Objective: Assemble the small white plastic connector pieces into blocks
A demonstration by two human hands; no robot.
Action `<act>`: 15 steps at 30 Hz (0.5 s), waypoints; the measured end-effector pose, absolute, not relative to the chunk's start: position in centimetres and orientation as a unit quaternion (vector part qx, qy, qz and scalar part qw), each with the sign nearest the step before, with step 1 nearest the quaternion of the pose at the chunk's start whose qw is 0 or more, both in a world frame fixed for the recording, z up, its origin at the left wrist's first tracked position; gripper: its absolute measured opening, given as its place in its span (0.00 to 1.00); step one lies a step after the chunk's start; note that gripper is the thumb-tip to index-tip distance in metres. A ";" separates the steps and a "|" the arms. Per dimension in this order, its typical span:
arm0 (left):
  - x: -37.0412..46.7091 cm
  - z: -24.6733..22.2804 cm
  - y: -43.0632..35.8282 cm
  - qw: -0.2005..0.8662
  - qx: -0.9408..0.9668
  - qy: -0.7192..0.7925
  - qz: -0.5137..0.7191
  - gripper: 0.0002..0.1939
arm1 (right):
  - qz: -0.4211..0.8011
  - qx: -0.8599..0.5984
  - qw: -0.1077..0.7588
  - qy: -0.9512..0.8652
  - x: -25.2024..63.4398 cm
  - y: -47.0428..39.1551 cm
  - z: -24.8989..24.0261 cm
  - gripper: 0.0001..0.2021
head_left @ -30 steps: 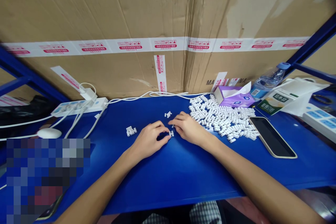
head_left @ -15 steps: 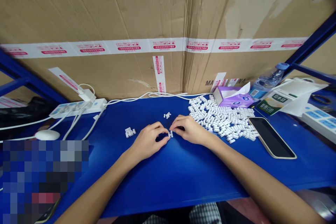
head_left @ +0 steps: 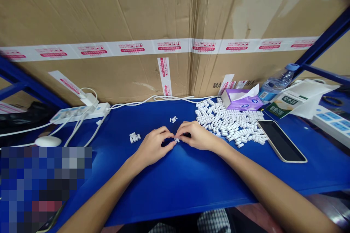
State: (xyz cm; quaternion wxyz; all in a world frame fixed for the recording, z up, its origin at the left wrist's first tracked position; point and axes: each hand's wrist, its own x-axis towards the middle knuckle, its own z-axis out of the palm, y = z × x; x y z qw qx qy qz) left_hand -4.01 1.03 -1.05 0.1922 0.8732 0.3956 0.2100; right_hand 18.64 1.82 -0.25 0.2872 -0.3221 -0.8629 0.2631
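Observation:
Between my fingertips, low over the blue table point(head_left: 175, 178), is a small white plastic piece point(head_left: 177, 140) with dark marks. My left hand point(head_left: 155, 145) pinches it from the left with thumb and forefinger. From the right, my right hand point(head_left: 195, 134) has its fingers closed on the same piece. A little beyond the hands lie a few loose white bits point(head_left: 173, 119). To the left of my left hand sits a small cluster of similar white pieces point(head_left: 134, 137). A wide heap of white pieces point(head_left: 229, 120) spreads out to the right of my right hand.
A phone point(head_left: 283, 141) lies right of the heap. Behind it stand a purple tissue pack point(head_left: 242, 100), a water bottle point(head_left: 276, 83) and a paper packet point(head_left: 290, 102). On the left are a power strip point(head_left: 102, 109) and white cables. Cardboard point(head_left: 123, 72) walls the back.
My right fingers have come down and closer to my left fingertips, covering more of the small white piece. The view has shifted slightly.

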 end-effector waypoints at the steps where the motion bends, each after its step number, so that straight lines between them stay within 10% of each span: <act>1: -4.0 -1.0 1.0 0.192 0.873 0.396 0.210 0.06 | 0.262 -0.321 0.285 -0.864 18.6 1.8 -0.2 0.10; 15: -4.0 -1.0 0.9 0.190 0.872 0.400 0.211 0.06 | 0.241 -0.316 0.293 -0.870 18.5 1.3 0.2 0.12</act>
